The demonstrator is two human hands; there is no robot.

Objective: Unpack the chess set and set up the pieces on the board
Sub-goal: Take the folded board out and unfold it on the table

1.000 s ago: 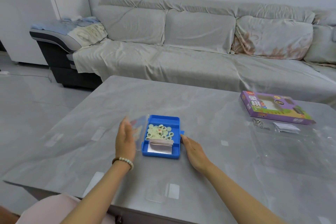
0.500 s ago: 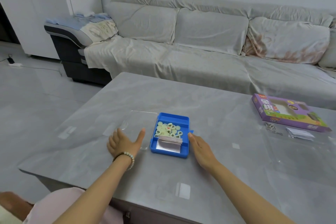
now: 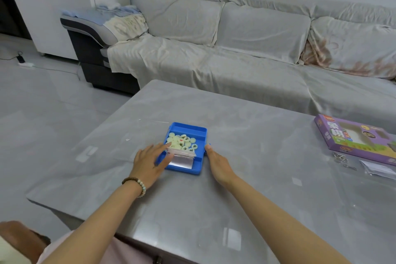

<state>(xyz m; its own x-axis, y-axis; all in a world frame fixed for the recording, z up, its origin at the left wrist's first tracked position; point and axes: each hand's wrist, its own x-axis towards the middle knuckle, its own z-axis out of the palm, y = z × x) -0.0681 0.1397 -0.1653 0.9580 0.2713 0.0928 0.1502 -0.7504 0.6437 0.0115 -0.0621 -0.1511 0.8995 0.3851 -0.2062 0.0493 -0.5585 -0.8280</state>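
A blue plastic tray (image 3: 199,133) sits on the grey table (image 3: 257,178), holding several pale round chess pieces (image 3: 182,141) at its far end and a folded sheet (image 3: 182,156) at its near end. My left hand (image 3: 150,161) lies flat with straight fingers against the tray's left side, fingertips reaching over its rim toward the folded sheet. My right hand (image 3: 216,163) rests open against the tray's right wall. A clear lid (image 3: 137,135) lies flat on the table to the left of the tray, hard to see.
A purple chess-set box (image 3: 353,141) lies at the table's right edge, with small metal bits (image 3: 340,157) and a paper slip (image 3: 379,170) in front of it. A covered sofa (image 3: 235,60) stands behind the table. The table's left corner (image 3: 30,197) is close to my left arm.
My left hand laid the clear lid down on the table to the left, then moved back right to the tray's left side. My right hand stayed at the tray's right wall.
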